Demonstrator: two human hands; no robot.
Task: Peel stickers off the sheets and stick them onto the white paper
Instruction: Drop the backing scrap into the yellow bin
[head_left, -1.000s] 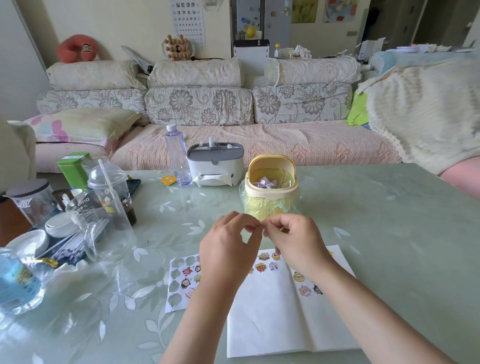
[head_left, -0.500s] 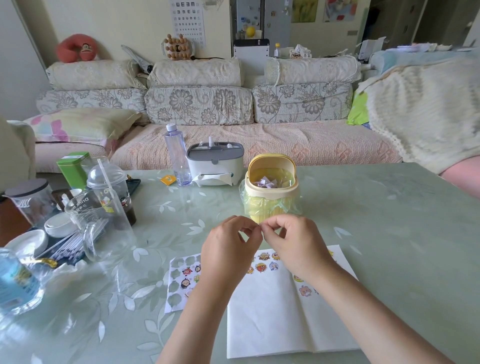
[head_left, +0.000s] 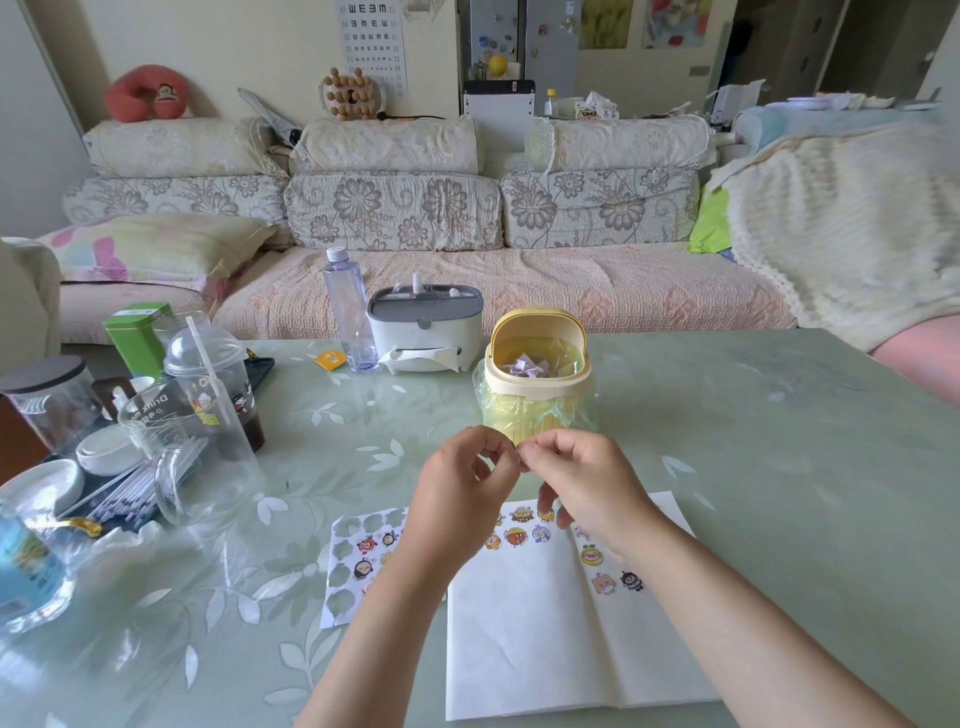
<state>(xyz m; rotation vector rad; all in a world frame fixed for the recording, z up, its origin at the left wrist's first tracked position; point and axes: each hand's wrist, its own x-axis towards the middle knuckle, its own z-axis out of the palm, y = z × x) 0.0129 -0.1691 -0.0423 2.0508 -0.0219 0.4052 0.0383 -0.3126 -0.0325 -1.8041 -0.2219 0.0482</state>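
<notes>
The white paper (head_left: 545, 634) lies open on the green table near me, with several cartoon stickers (head_left: 592, 556) along its top part. To its left lies a sticker sheet (head_left: 345, 571), many of its spots peeled bare. My left hand (head_left: 462, 499) and my right hand (head_left: 587, 483) are raised above the paper's top edge with fingertips meeting. Between them they pinch a tiny sticker (head_left: 517, 450), too small to make out. My hands hide part of the sheet and the paper's top row.
A yellow mini bin (head_left: 537, 374) with paper scraps stands just beyond my hands. Behind it are a tissue box (head_left: 426, 332) and a water bottle (head_left: 350, 312). Cups, a glass jug (head_left: 192, 457), dishes and straws crowd the table's left side.
Both hands stay together at nearly the same spot above the paper, with only small finger movements at the pinch.
</notes>
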